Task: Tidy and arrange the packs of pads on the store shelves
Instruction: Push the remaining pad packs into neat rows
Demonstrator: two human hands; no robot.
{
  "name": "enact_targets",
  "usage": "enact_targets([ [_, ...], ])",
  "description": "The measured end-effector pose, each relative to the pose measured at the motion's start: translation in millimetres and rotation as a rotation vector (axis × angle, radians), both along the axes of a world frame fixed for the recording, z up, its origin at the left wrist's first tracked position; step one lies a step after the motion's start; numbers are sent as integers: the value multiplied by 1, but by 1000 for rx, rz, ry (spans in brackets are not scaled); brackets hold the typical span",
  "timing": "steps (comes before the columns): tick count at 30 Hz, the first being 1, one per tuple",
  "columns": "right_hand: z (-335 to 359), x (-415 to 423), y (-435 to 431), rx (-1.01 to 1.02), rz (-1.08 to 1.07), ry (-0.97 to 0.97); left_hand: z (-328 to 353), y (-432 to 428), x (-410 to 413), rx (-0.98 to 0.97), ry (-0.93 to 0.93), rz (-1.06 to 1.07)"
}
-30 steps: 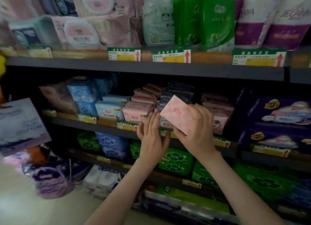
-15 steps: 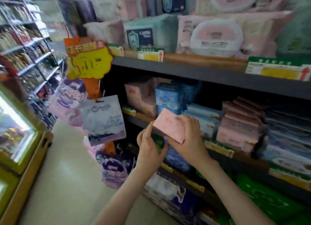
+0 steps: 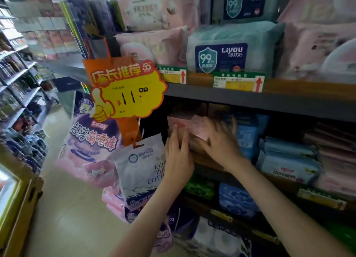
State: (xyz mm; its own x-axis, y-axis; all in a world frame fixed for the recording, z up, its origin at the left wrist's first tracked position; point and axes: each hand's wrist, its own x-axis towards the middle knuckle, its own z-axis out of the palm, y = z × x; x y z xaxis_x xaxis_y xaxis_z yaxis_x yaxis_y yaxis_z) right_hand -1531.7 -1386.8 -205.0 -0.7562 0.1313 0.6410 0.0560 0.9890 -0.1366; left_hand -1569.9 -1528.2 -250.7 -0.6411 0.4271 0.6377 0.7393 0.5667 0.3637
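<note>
Head view, left end of the middle shelf point(image 3: 260, 102). I see both hands raised to one pink pack of pads point(image 3: 189, 127), which sits at the shelf's left end, under the grey shelf board and just left of the stacked blue packs point(image 3: 248, 135). My left hand point(image 3: 178, 154) lies flat against the pack's front left edge, fingers straight and together, pressing rather than gripping. My right hand point(image 3: 219, 141) is spread over the pack's right part with fingers splayed; it is motion-blurred, so I cannot tell whether it grasps the pack or only pushes on it. More pink packs lie dimly beneath and behind the hands. Above, the upper shelf carries a teal wipes pack point(image 3: 231, 48) marked Liyou and pale pink packs point(image 3: 154, 43). A yellow-and-orange price sign point(image 3: 127, 95) reading 11 hangs at the shelf end, just left of the pink pack, with a white cotton-print bag point(image 3: 140, 170) suspended below it. Green packs point(image 3: 200, 185) occupy the shelf underneath.
</note>
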Motion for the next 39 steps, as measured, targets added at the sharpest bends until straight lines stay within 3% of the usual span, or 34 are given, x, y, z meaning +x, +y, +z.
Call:
enact_targets([
  [4, -2, -12, 1, 150, -76, -101, 6, 11, -24, -82, 62, 12],
  [10, 6, -11, 5, 175, -109, -265, 10, 15, -63, -315, 71, 1],
  [14, 1, -13, 4, 139, -130, -250, 7, 13, -70, -300, 144, -26],
  [18, -16, -16, 5, 205, -193, -153, 9, 17, -71, -303, 268, 89],
  [23, -25, -17, -4, 223, -331, -106, 17, 29, -58, -306, 201, 141],
  [34, -35, 93, 38, 162, -380, 11, -7, 76, 45, -35, 197, -258],
  [39, -46, 167, 75, 68, -526, 28, -12, 120, 107, -69, 195, -488],
])
